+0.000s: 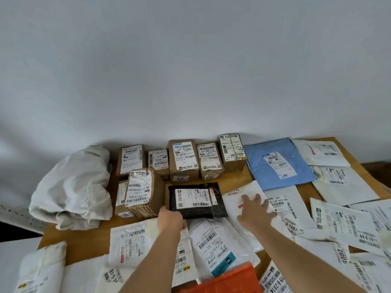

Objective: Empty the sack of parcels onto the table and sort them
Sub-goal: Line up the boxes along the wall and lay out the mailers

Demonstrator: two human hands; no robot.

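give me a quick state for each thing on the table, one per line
sack: emptied, crumpled at the table's left end
cardboard boxes: grouped along the back, labels up
black parcel: flat, near-left corner gripped by left hand
blue mailer: flat, label up, right of boxes
white mailers: spread flat, overlapping
orange mailer: at near edge, partly out of view
right hand: fingers spread over a white mailer

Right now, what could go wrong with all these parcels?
The left hand grips only a corner of the black dotted mailer bag, so it might slip. The tilted brown cardboard box leaning on its neighbour could topple. The white plastic mailers overlap near the wooden table's right edge and might slide off.
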